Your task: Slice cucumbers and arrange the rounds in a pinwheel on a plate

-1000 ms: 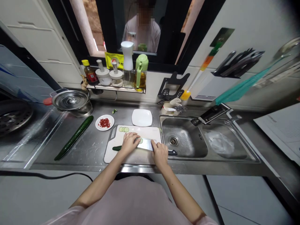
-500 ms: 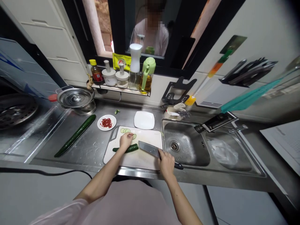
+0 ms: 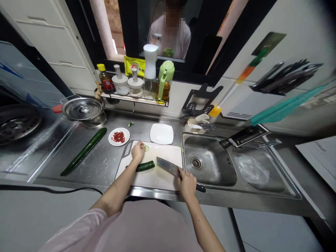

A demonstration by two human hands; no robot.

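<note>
My left hand (image 3: 138,152) is closed on a thin cucumber slice (image 3: 146,148) near the upper left of the white cutting board (image 3: 168,150). It covers the spot where other slices lay. Below it a cut piece of cucumber (image 3: 145,166) lies on the board, partly behind my left wrist. My right hand (image 3: 187,182) is wrapped round the black handle of a knife (image 3: 168,166), whose blade points left over the board, to the right of the cucumber piece.
Behind the board are a white square plate (image 3: 161,133) and a plate of red pieces (image 3: 119,136). A whole cucumber (image 3: 84,151) lies at the left, near a lidded steel pot (image 3: 83,109). The sink (image 3: 210,161) is at the right, below a black faucet (image 3: 244,135).
My left hand has moved up and left with the slice, over the other slices. The knife and my right hand have barely moved. The view has shifted slightly.
</note>
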